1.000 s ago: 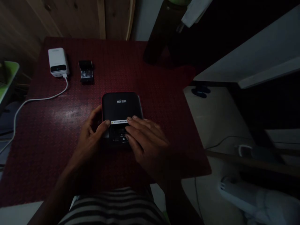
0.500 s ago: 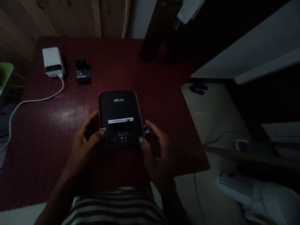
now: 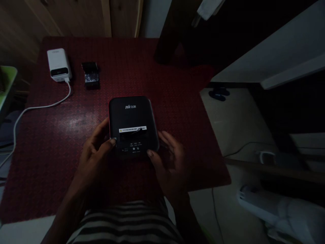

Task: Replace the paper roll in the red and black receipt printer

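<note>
A black printer with a rounded lid, a white FEIE logo and a warning strip lies on the red table. My left hand grips its left side, the thumb pressing a small pale patch at the edge and the fingers along the flank. On the opposite side, my right hand holds the front right corner, thumb on top and fingers against the side. A dark slot and small printed icons show on the lid near me. What the fingertips touch underneath is hidden.
A white power bank with a plugged-in white cable lies at the back left of the table. Beside it stands a small open black box. A green-rimmed container is at far left. Slippers lie on the floor.
My right thumb has shifted slightly left onto the printer's front corner, and my right fingers now cover a pale piece that showed at its right side. The whole view has moved a little.
</note>
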The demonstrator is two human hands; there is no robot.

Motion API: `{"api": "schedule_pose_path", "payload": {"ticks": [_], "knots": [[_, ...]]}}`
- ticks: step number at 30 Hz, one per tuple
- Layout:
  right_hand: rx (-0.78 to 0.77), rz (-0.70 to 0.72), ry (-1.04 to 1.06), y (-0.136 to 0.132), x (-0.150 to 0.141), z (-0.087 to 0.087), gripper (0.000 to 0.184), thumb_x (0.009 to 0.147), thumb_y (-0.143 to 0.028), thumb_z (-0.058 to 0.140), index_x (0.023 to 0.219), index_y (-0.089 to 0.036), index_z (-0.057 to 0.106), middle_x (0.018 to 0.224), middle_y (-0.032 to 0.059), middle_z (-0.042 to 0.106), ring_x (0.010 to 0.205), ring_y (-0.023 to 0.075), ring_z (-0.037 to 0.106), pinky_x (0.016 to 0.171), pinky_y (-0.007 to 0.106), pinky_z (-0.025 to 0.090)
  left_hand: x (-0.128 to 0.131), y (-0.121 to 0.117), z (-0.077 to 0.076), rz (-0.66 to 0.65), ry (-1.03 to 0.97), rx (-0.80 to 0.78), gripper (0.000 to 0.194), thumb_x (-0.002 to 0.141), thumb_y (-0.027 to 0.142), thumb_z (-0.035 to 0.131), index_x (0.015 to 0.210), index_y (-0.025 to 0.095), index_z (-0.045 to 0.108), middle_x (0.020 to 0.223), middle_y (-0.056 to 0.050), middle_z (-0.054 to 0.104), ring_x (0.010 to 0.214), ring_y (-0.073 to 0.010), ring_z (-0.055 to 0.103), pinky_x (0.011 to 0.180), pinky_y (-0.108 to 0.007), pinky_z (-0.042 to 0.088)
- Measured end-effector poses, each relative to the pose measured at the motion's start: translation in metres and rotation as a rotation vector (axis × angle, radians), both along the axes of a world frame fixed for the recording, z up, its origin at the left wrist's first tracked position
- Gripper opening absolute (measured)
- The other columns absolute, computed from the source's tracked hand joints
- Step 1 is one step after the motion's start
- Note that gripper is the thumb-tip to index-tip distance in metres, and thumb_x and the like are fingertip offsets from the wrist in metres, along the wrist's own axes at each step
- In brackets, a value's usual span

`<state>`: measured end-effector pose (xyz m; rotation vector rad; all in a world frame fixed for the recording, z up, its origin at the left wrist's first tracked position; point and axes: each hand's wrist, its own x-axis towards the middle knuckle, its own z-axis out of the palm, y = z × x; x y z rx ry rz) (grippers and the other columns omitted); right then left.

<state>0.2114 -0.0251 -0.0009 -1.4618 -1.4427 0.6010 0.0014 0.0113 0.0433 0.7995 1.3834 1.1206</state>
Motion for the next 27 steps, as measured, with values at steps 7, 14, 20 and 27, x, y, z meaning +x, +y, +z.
{"api": "schedule_pose_path", "payload": {"ticks": [7, 14, 20, 27], "knots": [[-0.078, -0.015, 0.029, 0.003, -0.001, 0.005, 0.053, 0.106, -0.042, 0.081, 0.154, -0.026, 0.067, 0.150, 0.0171, 0.082, 0.137, 0.0314, 0.082, 0.112, 0.051, 0.071, -0.001, 0.002, -0.005, -0.016, 0.014, 0.037, 0.060, 0.098, 0.037, 0.081, 0.157, 0.031, 0.074, 0.163, -0.009, 0.073, 0.156, -0.0381, 0.065, 0.121, -0.050, 0.061], [0.030, 0.001, -0.070, 0.008, 0.001, 0.015, 0.044, 0.107, -0.040, 0.079, 0.148, -0.025, 0.072, 0.137, 0.0140, 0.088, 0.123, 0.0294, 0.087, 0.103, 0.047, 0.075, -0.001, 0.001, -0.010, 0.001, 0.014, 0.033, 0.062, 0.098, 0.039, 0.080, 0.159, 0.033, 0.071, 0.163, -0.009, 0.073, 0.150, -0.0360, 0.069, 0.110, -0.045, 0.066], [0.196, 0.140, -0.346, 0.045, 0.009, 0.048, 0.028, 0.113, -0.020, 0.069, 0.137, -0.027, 0.081, 0.134, 0.0090, 0.089, 0.125, 0.0273, 0.085, 0.110, 0.049, 0.070, -0.007, -0.002, -0.022, -0.042, -0.019, 0.049, 0.065, 0.101, 0.048, 0.082, 0.163, 0.034, 0.067, 0.166, -0.010, 0.070, 0.151, -0.0357, 0.069, 0.114, -0.044, 0.063], [-0.051, 0.599, -0.876, 0.126, -0.040, 0.076, 0.029, 0.110, -0.003, 0.062, 0.114, -0.020, 0.085, 0.113, 0.0102, 0.089, 0.106, 0.0275, 0.084, 0.094, 0.041, 0.065, -0.011, -0.001, -0.029, -0.047, 0.029, 0.152, 0.068, 0.100, 0.052, 0.085, 0.161, 0.031, 0.067, 0.169, -0.011, 0.067, 0.158, -0.0358, 0.063, 0.128, -0.050, 0.054]]}}
